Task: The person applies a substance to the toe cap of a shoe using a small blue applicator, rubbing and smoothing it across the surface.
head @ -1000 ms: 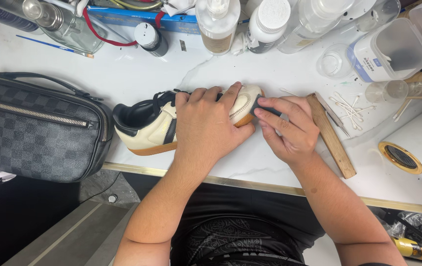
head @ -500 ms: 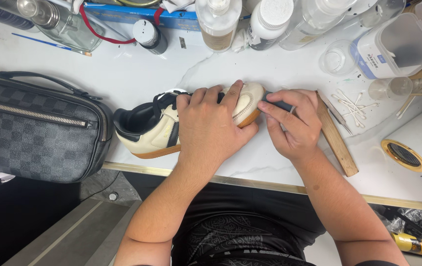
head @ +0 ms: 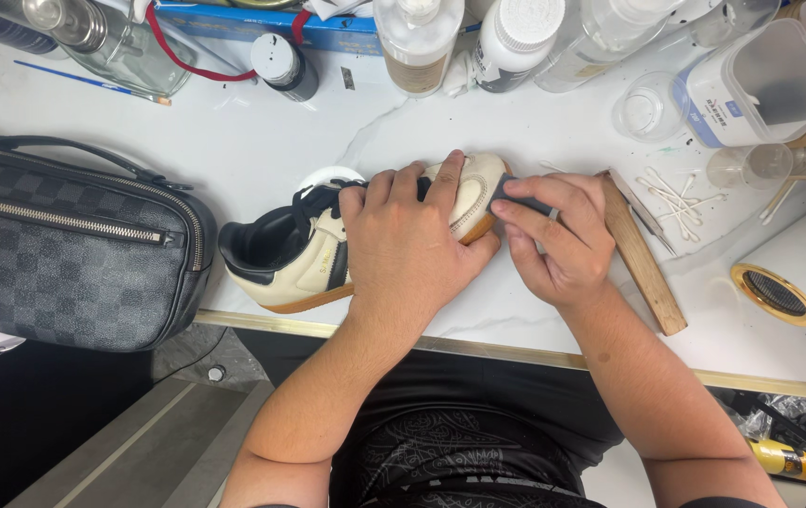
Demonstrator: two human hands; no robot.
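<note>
Cream leather sneaker (head: 327, 254) lies on white marble tabletop (head: 233, 150), right of checkered grey zip bag (head: 64, 254); wooden stick (head: 643, 254) further right; plastic bottles (head: 422, 38) behind; cotton swabs (head: 676, 193) beside stick.

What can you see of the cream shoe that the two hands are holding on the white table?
The cream shoe is a low sneaker with black trim, black laces, a dark lining and a tan sole. It lies tilted on its side on the white table, toe pointing right, heel near the checked bag. The left hand covers its middle and presses it down. The right hand holds a small dark tool against the toe.
</note>
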